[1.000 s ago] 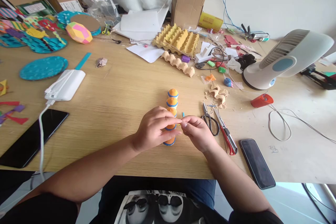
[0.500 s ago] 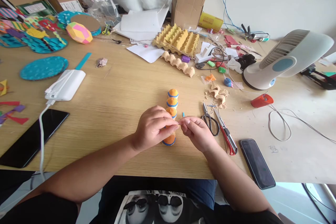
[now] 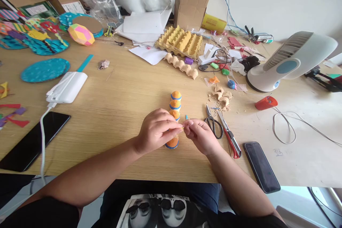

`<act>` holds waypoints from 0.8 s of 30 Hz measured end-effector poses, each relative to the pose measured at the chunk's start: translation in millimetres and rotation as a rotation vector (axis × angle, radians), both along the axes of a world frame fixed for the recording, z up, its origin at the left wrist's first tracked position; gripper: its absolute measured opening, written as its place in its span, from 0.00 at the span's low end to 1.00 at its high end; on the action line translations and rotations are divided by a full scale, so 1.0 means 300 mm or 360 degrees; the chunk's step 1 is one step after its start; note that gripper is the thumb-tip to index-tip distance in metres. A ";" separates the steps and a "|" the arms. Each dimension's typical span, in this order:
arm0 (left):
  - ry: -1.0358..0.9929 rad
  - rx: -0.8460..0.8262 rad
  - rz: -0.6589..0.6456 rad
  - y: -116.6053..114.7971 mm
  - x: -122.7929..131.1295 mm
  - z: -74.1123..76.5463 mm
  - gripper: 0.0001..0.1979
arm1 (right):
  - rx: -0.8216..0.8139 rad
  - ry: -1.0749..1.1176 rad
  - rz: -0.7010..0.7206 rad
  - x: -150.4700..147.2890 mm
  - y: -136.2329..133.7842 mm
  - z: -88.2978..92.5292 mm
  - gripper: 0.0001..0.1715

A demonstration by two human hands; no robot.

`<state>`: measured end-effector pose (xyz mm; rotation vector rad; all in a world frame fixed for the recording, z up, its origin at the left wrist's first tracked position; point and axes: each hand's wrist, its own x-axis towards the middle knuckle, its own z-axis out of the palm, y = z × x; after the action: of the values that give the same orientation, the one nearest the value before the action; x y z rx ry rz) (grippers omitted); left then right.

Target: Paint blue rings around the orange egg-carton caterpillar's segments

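Observation:
My left hand (image 3: 157,130) is pinched, with a tiny yellow piece (image 3: 182,128) showing at its fingertips. Against those fingertips, my right hand (image 3: 200,133) also has thumb and forefinger pressed together; what it holds is too small to make out. Both hands hover over a row of egg-carton cups (image 3: 175,104), painted orange with blue rims, lying lengthwise on the table. The middle of that row is hidden behind my left fingers. A small blue scrap (image 3: 186,117) lies just beyond my right hand.
Right of my hands lie black-handled scissors (image 3: 213,124), a red utility knife (image 3: 232,139) and a phone (image 3: 262,166). Farther back are cut carton pieces (image 3: 221,96), a yellow egg tray (image 3: 179,42) and a white fan (image 3: 288,60). A power bank (image 3: 66,87) sits at left.
Both hands stay nearly in place, fingertips still together. The yellow piece shows slightly more between them.

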<state>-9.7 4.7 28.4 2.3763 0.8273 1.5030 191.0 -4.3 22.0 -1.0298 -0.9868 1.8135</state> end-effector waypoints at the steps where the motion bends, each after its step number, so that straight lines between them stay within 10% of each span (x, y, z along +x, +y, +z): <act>1: 0.0000 -0.0004 0.0007 0.000 0.000 0.001 0.03 | -0.0002 0.0002 0.0002 0.000 0.000 0.000 0.26; 24: 0.0014 0.0056 0.0029 -0.004 0.002 -0.006 0.08 | 0.0141 0.0017 -0.0020 -0.001 -0.004 -0.011 0.17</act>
<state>-9.3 3.7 26.7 2.4085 0.8338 1.5273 190.7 -5.7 18.7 -0.9692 -1.0426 1.7470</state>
